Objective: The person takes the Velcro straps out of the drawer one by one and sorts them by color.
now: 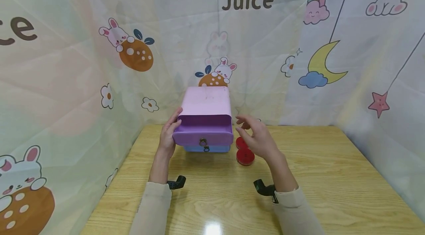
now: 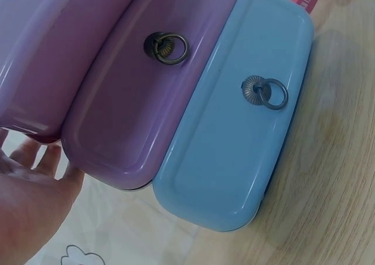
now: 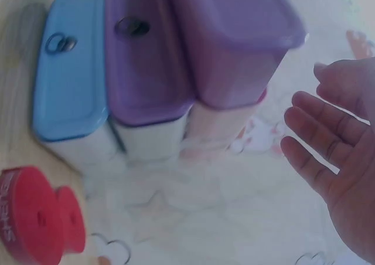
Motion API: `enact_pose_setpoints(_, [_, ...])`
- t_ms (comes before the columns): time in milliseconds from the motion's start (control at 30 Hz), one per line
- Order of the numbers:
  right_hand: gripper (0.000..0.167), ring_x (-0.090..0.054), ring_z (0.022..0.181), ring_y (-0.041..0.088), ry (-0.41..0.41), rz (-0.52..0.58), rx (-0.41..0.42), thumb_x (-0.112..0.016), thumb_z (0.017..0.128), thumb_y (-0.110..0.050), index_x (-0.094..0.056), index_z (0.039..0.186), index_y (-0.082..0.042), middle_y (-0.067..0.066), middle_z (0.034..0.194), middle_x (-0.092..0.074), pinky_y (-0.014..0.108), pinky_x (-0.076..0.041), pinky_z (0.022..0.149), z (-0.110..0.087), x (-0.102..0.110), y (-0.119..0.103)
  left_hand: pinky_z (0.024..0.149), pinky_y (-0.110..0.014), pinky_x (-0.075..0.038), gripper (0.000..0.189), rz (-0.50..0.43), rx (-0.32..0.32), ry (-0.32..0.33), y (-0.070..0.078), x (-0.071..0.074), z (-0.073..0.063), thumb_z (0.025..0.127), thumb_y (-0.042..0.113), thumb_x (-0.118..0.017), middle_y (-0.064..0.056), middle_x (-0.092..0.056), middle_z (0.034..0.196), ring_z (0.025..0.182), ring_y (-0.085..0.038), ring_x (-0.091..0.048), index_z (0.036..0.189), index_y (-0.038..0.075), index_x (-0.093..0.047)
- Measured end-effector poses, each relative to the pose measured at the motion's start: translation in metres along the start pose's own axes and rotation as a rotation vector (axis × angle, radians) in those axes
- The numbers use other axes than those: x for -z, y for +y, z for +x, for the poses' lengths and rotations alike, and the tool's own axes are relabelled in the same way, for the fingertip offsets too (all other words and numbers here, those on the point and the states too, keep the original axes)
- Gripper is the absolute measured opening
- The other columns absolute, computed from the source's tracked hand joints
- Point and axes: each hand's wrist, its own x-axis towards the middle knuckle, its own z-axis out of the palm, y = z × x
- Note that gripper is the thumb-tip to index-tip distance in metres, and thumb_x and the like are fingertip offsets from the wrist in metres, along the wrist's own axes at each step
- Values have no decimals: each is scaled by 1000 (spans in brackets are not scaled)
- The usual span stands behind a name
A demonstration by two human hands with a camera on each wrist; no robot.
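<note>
Pink-topped mini drawer cabinet (image 1: 206, 101) at the rear of the tabletop (image 1: 212, 201), its purple top drawer (image 1: 187, 139) projecting forward above the closed purple middle drawer (image 2: 126, 106) and blue bottom drawer (image 2: 225, 148). The left hand (image 1: 168, 135), fingers extended, lies against the cabinet's left side, near the projecting drawer. The right hand (image 1: 258, 138) is held apart from the right side, fingers loosely bent and spread, nothing between them, near two red rolls (image 1: 245, 156). For good handling, the left hand should probably brace the outer shell; force on the drawer is best straight and central, since uneven pressure could make it bind. Fingertips should stay clear of the drawer's edges.
</note>
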Motion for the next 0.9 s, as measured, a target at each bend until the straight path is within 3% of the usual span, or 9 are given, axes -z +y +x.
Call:
enact_pose_setpoints(200, [39, -66, 91, 19, -3, -11, 130, -75, 95, -6, -63, 133, -3, 12, 111, -72, 39, -59, 80, 2, -2, -21, 131, -42, -10, 49, 4, 8, 9, -1, 1, 1, 108, 11, -47, 2, -37, 168, 159, -12, -21, 157, 10, -46])
enact_pose_setpoints(500, [41, -66, 97, 19, -43, -8, 169, -79, 94, -12, -64, 132, -6, 12, 116, -71, 30, -61, 76, 2, -7, -35, 131, -42, -10, 50, 17, 3, -2, 1, 0, 0, 108, 11, -48, 3, -37, 168, 158, -12, -22, 158, 12, -46])
enact_pose_setpoints(900, [38, -63, 92, 19, -9, -15, 288, -83, 89, -7, -68, 123, -1, 13, 112, -71, 34, -58, 78, 5, -13, -44, 130, -43, -12, 50, 1, 19, -8, 1, 0, 0, 108, 12, -47, 4, -35, 169, 158, -12, -22, 158, 14, -46])
